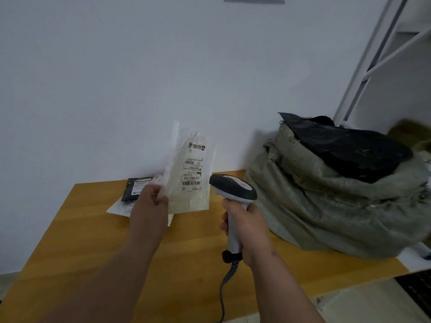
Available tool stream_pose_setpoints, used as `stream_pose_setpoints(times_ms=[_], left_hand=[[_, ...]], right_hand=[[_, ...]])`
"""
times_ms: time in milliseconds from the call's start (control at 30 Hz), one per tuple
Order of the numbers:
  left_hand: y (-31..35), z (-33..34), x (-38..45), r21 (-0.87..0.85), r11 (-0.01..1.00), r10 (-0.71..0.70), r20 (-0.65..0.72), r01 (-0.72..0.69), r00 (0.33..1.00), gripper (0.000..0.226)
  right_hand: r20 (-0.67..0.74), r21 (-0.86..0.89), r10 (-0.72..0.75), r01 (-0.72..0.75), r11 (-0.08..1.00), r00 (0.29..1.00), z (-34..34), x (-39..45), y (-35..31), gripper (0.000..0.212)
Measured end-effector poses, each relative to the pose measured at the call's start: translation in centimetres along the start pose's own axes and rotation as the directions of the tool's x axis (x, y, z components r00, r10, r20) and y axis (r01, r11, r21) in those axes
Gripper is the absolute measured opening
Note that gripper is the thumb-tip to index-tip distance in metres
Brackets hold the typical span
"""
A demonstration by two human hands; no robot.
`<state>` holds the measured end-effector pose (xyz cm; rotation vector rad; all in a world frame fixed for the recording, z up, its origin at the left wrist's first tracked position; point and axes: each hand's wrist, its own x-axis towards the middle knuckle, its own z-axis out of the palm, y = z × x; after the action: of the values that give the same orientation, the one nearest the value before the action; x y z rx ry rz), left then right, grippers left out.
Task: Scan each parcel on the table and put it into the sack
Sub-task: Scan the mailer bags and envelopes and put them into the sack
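parcel point(186, 173) pinched in left hand point(149, 206); right hand point(249, 229) grips scanner point(233, 190).

Clear parcel point(186, 173) label point(191, 176), upside down: "50T-P802 H19"; rest illegible.

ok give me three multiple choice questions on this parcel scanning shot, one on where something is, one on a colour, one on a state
1. Where is the sack?
A. on the right end of the table
B. on the floor
C. hanging on the wall

2. What colour is the parcel lying at the table's far edge?
A. red
B. black
C. blue

3. What is the left hand doing?
A. resting flat
B. holding up a clear parcel
C. gripping the scanner

Answers:
1 A, the sack sits on the tabletop at the right.
2 B, its wrapping is black with a pale label.
3 B, the fingers pinch the clear parcel's edge; the right hand holds the scanner.
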<state>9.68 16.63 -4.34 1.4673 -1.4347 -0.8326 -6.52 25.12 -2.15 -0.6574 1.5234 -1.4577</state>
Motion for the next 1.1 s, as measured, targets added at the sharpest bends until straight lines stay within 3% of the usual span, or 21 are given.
stream_pose_setpoints(times_ms=[167,300,433,533,667,733,833,900,1000,1100], left_hand=[[6.7,4.6,0.0,-0.012,0.985,0.171,-0.105,-0.174,0.980,0.018],[12.6,10.2,-0.5,-0.017,0.948,0.313,-0.134,-0.318,0.940,0.032],[18.0,16.1,-1.6,0.069,0.840,0.542,-0.052,-0.538,0.839,0.039],[20.7,20.3,-2.3,0.060,0.761,0.639,0.103,-0.646,0.762,0.038],[22.8,25.5,-3.3,0.200,0.691,0.605,0.365,-0.694,0.708,0.042],[23.4,27.6,-3.8,0.278,0.693,0.474,0.520,-0.665,0.711,0.049],[23.4,29.7,-4.0,0.417,0.600,0.265,0.702,-0.683,0.661,0.054],[23.1,30.4,-3.8,0.418,0.625,0.245,0.697,-0.660,0.674,0.051],[22.7,30.2,-3.7,0.265,0.739,0.330,0.659,-0.620,0.676,0.045],[22.8,29.6,-3.6,0.243,0.781,0.380,0.545,-0.575,0.747,0.044]], right_hand=[[-0.075,-0.005,-0.057,0.057,0.998,0.996,-6.0,1.0,-3.2,0.023],[-0.171,0.032,-0.114,0.121,0.992,0.979,-12.2,1.5,-6.6,0.021],[-0.254,0.135,-0.177,0.216,0.967,0.951,-18.2,2.1,-9.8,0.010],[-0.298,0.168,-0.209,0.267,0.949,0.932,-22.0,2.6,-11.5,0.015],[-0.341,0.204,-0.230,0.310,0.929,0.912,-26.1,3.2,-12.4,0.014],[-0.347,0.213,-0.227,0.312,0.926,0.910,-27.4,3.5,-12.1,0.016],[-0.336,0.212,-0.210,0.290,0.933,0.918,-28.8,3.8,-11.4,0.015],[-0.322,0.214,-0.186,0.262,0.941,0.928,-29.2,4.0,-10.9,0.012],[-0.301,0.190,-0.178,0.242,0.951,0.937,-29.3,4.3,-10.4,0.010],[-0.264,0.171,-0.174,0.223,0.960,0.949,-29.1,4.2,-10.2,0.009]])
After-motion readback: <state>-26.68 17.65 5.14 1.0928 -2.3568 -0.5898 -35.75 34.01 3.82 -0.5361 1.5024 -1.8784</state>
